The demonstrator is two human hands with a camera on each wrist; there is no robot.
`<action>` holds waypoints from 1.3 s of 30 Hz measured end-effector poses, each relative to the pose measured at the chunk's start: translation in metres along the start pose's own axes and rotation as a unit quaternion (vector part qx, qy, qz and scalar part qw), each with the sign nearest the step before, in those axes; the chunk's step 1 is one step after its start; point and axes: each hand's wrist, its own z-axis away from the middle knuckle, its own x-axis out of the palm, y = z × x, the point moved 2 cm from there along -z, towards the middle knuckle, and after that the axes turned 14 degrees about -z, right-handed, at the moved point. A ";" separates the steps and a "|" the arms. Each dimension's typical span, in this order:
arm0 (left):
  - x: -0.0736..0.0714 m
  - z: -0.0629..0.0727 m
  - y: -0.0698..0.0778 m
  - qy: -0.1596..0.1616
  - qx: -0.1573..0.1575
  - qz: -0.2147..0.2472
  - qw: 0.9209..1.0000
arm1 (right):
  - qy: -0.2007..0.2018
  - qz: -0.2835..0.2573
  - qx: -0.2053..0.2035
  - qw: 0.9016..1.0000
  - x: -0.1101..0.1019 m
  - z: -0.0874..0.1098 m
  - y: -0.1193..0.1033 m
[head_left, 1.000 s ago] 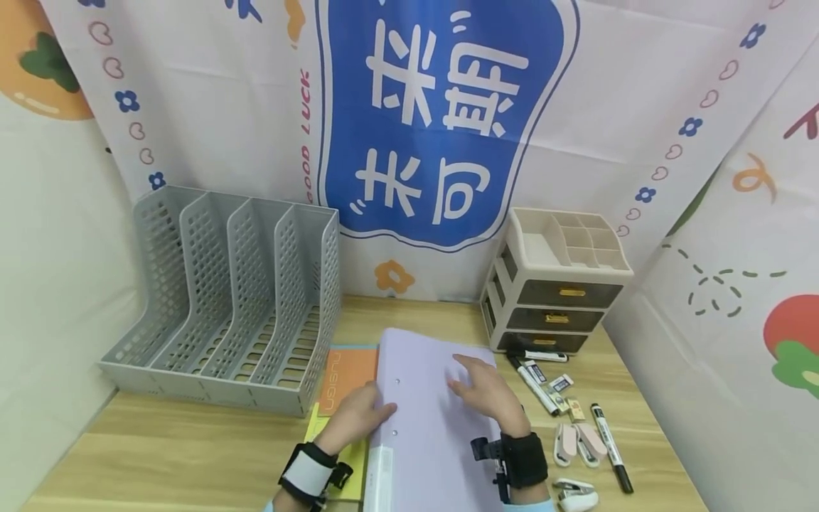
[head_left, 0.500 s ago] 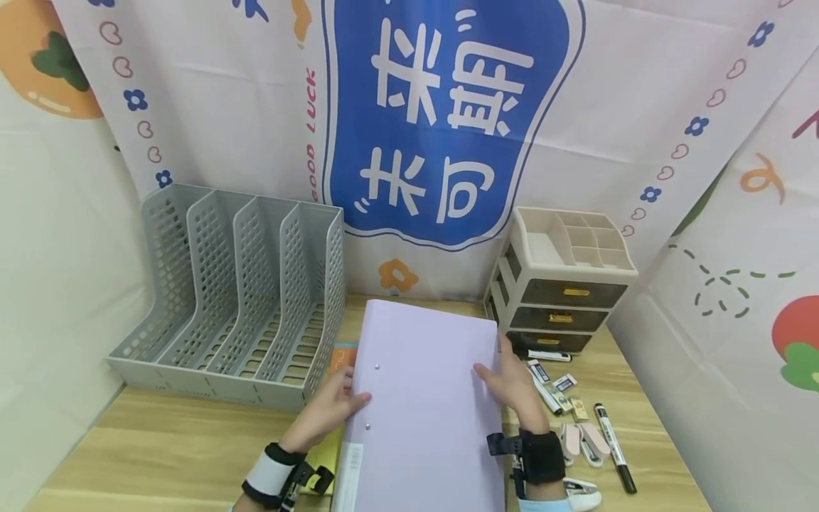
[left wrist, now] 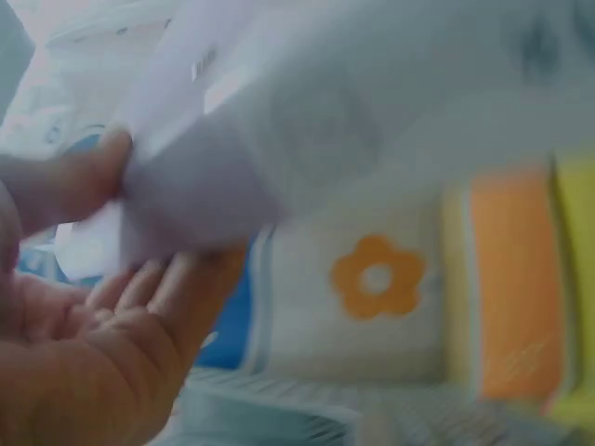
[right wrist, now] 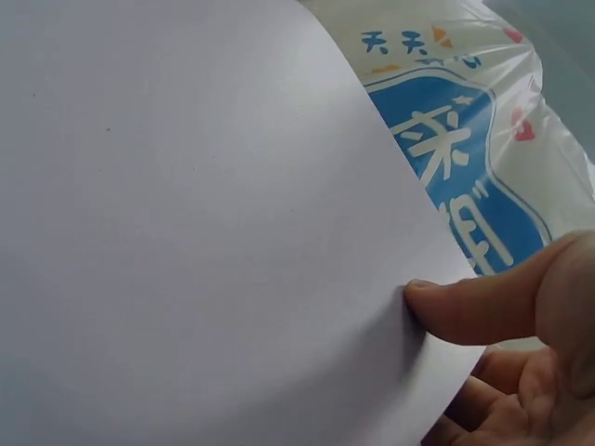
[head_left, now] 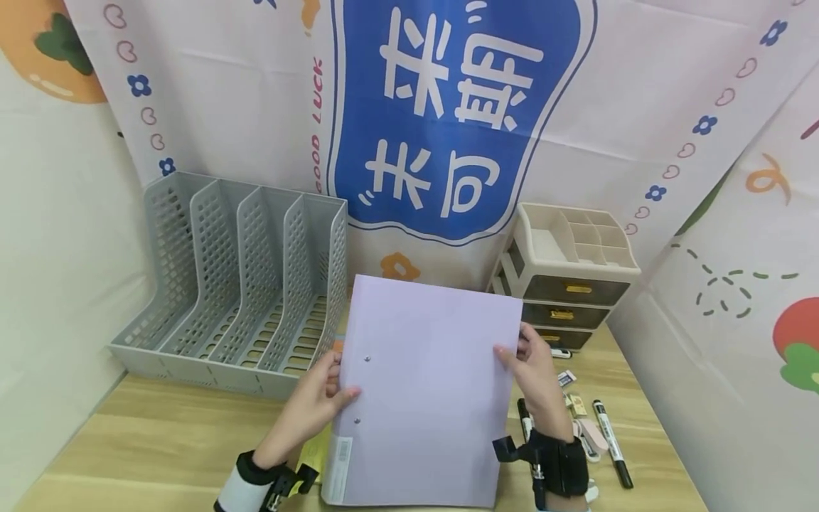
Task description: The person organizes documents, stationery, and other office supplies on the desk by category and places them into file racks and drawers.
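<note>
A lilac ring binder (head_left: 429, 391) is held up and tilted in front of the person, its spine to the left with two metal rivets near it. My left hand (head_left: 316, 395) grips the spine edge, thumb on the cover and fingers behind. On the opposite edge my right hand (head_left: 534, 370) pinches the cover, its thumb (right wrist: 474, 307) pressed on the front in the right wrist view. In the left wrist view the binder (left wrist: 186, 177) is blurred, with an orange booklet (left wrist: 519, 279) and a yellow one (left wrist: 578, 279) beyond it; the binder mostly hides both in the head view.
A grey four-slot file rack (head_left: 205, 370) stands at the left rear. At the right rear is a beige drawer organizer (head_left: 569, 277). Markers (head_left: 612, 444), erasers (head_left: 578, 405) and staplers (head_left: 591, 437) lie along the right side. A printed cloth (head_left: 435, 128) hangs behind the table.
Both hands have taken hold of the binder's side edges. The binder has risen off the table and tilted upright, and now covers more of the booklets and several small items at right.
</note>
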 end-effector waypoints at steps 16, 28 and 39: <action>-0.032 0.033 0.036 0.014 0.154 -0.028 0.988 | -0.035 0.046 -0.122 0.991 -0.004 0.021 -0.079; -0.037 0.053 0.043 0.198 0.245 -0.120 0.941 | -0.080 0.239 -0.363 0.897 -0.003 0.024 -0.136; -0.042 0.065 0.043 0.250 0.265 -0.100 0.926 | -0.133 0.353 -0.501 0.778 0.035 0.032 -0.177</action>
